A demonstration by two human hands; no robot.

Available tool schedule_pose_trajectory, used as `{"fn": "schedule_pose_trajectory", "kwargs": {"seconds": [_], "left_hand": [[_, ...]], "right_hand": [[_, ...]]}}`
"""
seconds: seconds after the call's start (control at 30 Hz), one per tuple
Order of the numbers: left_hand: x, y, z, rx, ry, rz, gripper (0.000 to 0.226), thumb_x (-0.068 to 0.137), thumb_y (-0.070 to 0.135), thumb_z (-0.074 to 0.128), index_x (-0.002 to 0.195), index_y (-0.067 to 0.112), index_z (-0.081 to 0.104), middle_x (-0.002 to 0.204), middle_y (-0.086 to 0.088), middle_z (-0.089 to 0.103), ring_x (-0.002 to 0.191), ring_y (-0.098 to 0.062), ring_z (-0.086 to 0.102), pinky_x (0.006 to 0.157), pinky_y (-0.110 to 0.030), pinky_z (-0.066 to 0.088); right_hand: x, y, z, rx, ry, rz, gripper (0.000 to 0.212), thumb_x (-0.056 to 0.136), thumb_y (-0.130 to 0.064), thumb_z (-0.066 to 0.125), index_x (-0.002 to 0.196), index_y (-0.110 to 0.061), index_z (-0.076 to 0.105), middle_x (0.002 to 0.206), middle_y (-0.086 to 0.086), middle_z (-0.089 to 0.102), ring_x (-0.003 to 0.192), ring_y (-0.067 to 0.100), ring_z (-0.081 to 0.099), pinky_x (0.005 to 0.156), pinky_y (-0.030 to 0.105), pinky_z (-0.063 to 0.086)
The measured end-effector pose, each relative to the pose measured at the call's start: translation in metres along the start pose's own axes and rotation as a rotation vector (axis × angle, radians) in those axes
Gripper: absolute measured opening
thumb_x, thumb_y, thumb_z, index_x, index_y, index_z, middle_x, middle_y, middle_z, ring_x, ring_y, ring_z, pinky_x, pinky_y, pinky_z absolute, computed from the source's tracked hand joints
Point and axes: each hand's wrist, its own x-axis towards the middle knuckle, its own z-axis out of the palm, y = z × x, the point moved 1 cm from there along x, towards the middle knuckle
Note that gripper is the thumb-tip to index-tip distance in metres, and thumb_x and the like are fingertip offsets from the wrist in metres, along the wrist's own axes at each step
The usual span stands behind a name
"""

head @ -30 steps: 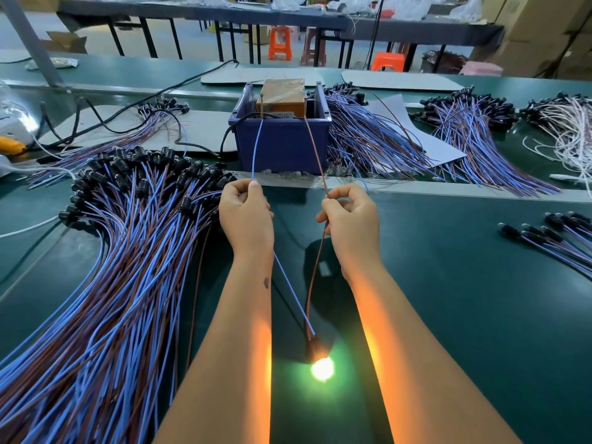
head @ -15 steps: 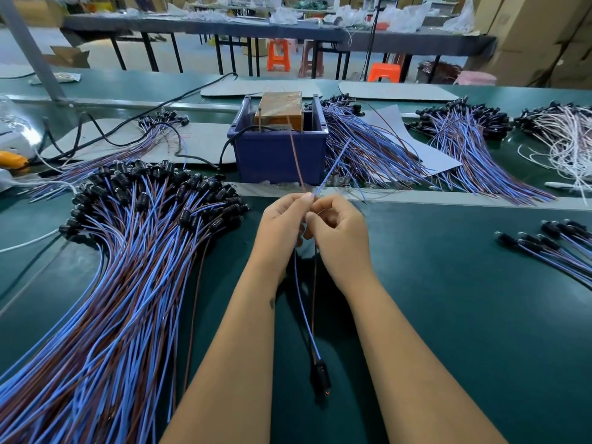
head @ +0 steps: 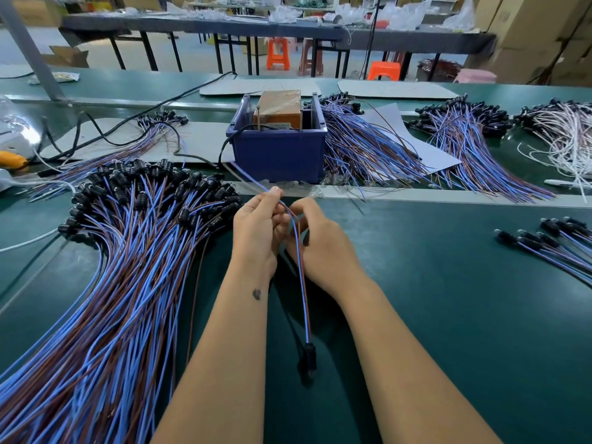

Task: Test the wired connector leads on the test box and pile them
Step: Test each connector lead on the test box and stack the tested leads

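Nearest, the black plastic connector [head: 309, 360] of one blue-and-brown wired lead [head: 301, 277] lies on the dark green table mat [head: 448, 315], between the two forearms. Its two wires go up to the hands. The left hand [head: 258, 229] pinches the wires between thumb and fingers, and the right hand [head: 320, 241] curls around them just beside it. On the left lies a big pile of the same blue-and-brown leads [head: 105, 277]. Farther, the dark blue plastic bin [head: 278, 152] holds an orange test box [head: 278, 107].
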Motion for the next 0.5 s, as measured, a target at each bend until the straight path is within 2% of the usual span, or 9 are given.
{"fn": "schedule_pose_trajectory", "kwargs": {"seconds": [0.07,0.13,0.2,0.27,0.3,0.4,0.5], "left_hand": [[0.002,0.000,-0.002,-0.016,0.027,0.009,0.027,0.097,0.013,0.060,0.071,0.010,0.054,0.051,0.004,0.055,0.043,-0.003,0.053,0.041,-0.013,0.041],[0.003,-0.002,-0.002,-0.028,0.029,0.036,0.025,0.096,0.012,0.062,0.072,0.010,0.055,0.054,0.003,0.058,0.046,-0.005,0.057,0.046,-0.015,0.047],[0.004,-0.003,-0.003,-0.040,0.018,0.064,0.022,0.095,0.009,0.063,0.074,0.011,0.058,0.056,0.003,0.061,0.048,-0.006,0.058,0.049,-0.016,0.049],[0.004,-0.005,-0.003,-0.020,0.004,0.084,0.017,0.094,0.008,0.064,0.077,0.011,0.061,0.059,0.002,0.065,0.052,-0.007,0.062,0.051,-0.016,0.050],[0.003,-0.006,-0.003,0.008,-0.009,0.100,0.015,0.093,0.008,0.065,0.079,0.011,0.062,0.060,0.002,0.067,0.054,-0.007,0.064,0.053,-0.016,0.051],[0.001,-0.010,0.000,0.179,-0.079,0.175,0.014,0.091,0.007,0.068,0.078,0.010,0.063,0.060,0.001,0.069,0.056,-0.008,0.066,0.055,-0.017,0.052],[-0.005,-0.019,0.008,0.451,-0.144,0.288,0.020,0.088,0.005,0.071,0.072,0.013,0.062,0.058,0.001,0.067,0.055,-0.010,0.063,0.057,-0.024,0.054]], "right_hand": [[-0.001,-0.001,0.000,0.055,0.027,-0.005,0.033,0.082,-0.039,0.069,0.101,-0.037,0.043,0.079,-0.015,0.061,0.064,0.003,0.054,0.062,0.034,0.048],[-0.001,-0.003,0.000,0.132,0.066,-0.025,0.033,0.082,-0.034,0.072,0.102,-0.034,0.046,0.082,-0.013,0.064,0.067,0.006,0.057,0.064,0.035,0.050],[0.000,-0.007,-0.002,0.356,0.130,-0.016,0.020,0.091,-0.023,0.066,0.105,-0.025,0.052,0.084,-0.005,0.068,0.071,0.014,0.062,0.070,0.038,0.053],[0.003,-0.004,-0.006,0.622,0.217,0.037,0.007,0.099,-0.019,0.055,0.106,-0.019,0.055,0.079,0.002,0.068,0.068,0.014,0.063,0.065,0.030,0.052],[0.005,-0.001,-0.009,0.712,0.259,0.085,0.007,0.102,-0.019,0.050,0.105,-0.019,0.057,0.076,0.001,0.068,0.065,0.014,0.063,0.062,0.026,0.049],[0.010,0.011,-0.019,0.867,0.406,0.282,0.017,0.103,-0.018,0.045,0.093,-0.017,0.058,0.068,0.001,0.065,0.055,0.014,0.063,0.056,0.020,0.045],[0.014,0.025,-0.029,0.816,0.550,0.385,0.021,0.103,-0.017,0.046,0.084,-0.016,0.054,0.065,0.002,0.061,0.047,0.009,0.058,0.051,0.018,0.043]]}}
